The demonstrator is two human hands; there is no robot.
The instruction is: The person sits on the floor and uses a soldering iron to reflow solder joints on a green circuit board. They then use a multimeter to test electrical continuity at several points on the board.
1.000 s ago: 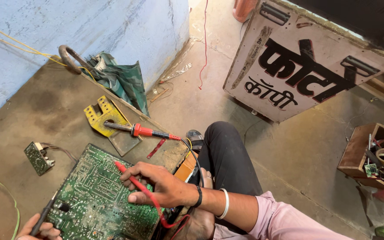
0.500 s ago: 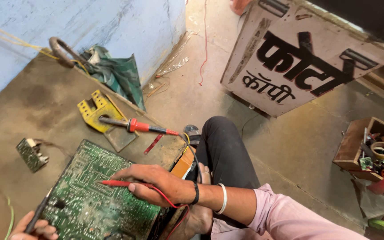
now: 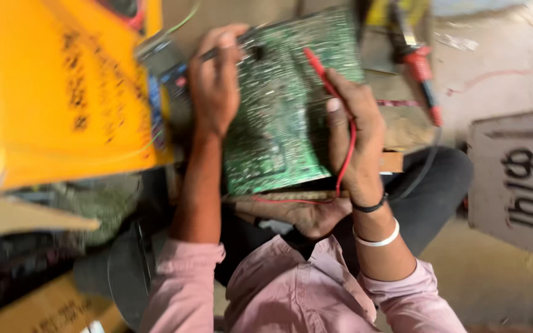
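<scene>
- While the view is smeared by motion, the main layout reads clearly enough: a green circuit board [image 3: 285,105] lies solder-side up on the work surface, at 12 o'clock from the seated person's chest.
- Right hand [image 3: 356,139] rests at the board's 3 o'clock edge, fingers pressed together around a red probe [image 3: 319,68]; its tip points toward 11 o'clock onto the board's upper half. The red lead [image 3: 343,166] loops down under the wrist and along the board's near edge.
- Left hand [image 3: 214,80] sits at the board's 9 o'clock corner, fingers closed on a thin dark tool [image 3: 245,38], probably the second probe; blur keeps me from telling its exact contact point.
- Second red-handled tool [image 3: 424,71] lies apart at 2 o'clock, untouched.
- Yellow box [image 3: 63,86] crowds the 9 to 10 o'clock side, touching or nearly touching the left hand's knuckles; cannot tell which.
- Grey signboard [image 3: 519,179] leans at 3 o'clock, well apart from the work.
- Judgement on doing this probing well: keep the heel of each hand planted on the board or bench so the tips do not skate between close solder joints; hold the probes steep, one tip per pad.
- Judgement on risk: the slack lead could snag at the board's edge and drag it; route it clear first. The board's near edge seems to overhang the surface, so steady pressure matters.
</scene>
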